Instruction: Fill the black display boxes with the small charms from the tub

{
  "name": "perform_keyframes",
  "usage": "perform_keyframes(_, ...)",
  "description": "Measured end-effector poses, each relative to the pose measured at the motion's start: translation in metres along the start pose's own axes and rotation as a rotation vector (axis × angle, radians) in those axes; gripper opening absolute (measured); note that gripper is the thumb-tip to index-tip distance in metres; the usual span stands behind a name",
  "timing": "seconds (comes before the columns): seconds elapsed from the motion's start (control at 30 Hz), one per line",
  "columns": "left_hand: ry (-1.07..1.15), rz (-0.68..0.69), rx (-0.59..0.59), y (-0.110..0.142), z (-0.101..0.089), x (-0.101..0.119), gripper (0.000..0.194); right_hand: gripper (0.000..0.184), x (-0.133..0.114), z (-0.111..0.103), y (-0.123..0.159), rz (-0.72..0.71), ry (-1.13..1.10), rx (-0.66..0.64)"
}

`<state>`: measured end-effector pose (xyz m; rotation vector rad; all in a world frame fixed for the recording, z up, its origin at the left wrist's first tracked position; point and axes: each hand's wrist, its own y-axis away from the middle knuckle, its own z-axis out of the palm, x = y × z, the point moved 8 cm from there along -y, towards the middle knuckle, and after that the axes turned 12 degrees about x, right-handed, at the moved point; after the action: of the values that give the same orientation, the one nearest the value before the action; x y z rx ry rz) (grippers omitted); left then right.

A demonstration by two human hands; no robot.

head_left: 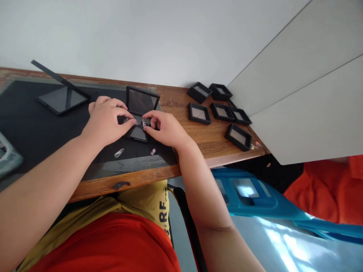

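Note:
My right hand (166,128) pinches a small decorated false nail (144,123) between thumb and forefinger. Close beside it, my left hand (106,119) has its thumb and forefinger together on a tiny item I cannot make out. Both hands are over an open black hinged display case (138,133) with clear film panels; its lid (142,100) stands tilted up behind my fingers. On the dark mat just in front lie a clear pointed false nail (119,153) and a small pinkish decorated one (153,151).
Another open display case (62,99) stands at the back left. Several black framed boxes (199,113) sit on the wooden tabletop at right, against a pale panel. A patterned object (8,156) lies at the left edge. A blue plastic chair (252,192) and a person's red clothing (326,189) are at right.

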<state>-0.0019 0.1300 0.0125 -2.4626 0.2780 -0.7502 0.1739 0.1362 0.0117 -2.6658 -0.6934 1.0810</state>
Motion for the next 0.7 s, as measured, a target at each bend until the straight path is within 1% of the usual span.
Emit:
perform_keyframes(0.1, 0.009, 0.003, -0.028, -0.001, 0.001, 0.000, 0.022, 0.031, 0.000, 0.000, 0.000, 0.004, 0.007, -0.004)
perform_keyframes(0.2, -0.011, 0.044, -0.034, 0.000, 0.000, 0.002, 0.022, 0.031, -0.001, -0.001, 0.000, 0.009, 0.015, -0.004)
perform_keyframes(0.33, -0.063, 0.103, -0.022, 0.001, 0.001, 0.009, 0.027, 0.031, -0.001, -0.001, 0.000, 0.000, 0.017, -0.001)
perform_keyframes(0.5, -0.051, 0.120, -0.019, 0.005, 0.004, 0.021, 0.028, 0.030, 0.000, -0.001, 0.000, 0.013, 0.035, 0.011)
perform_keyframes(0.6, 0.007, 0.109, -0.013, 0.005, -0.001, 0.025, 0.025, 0.028, 0.002, -0.001, -0.001, 0.037, 0.054, 0.010)
perform_keyframes(0.7, 0.028, 0.039, 0.021, 0.000, -0.012, 0.016, 0.020, 0.028, 0.003, 0.000, -0.001, 0.061, 0.071, 0.003)
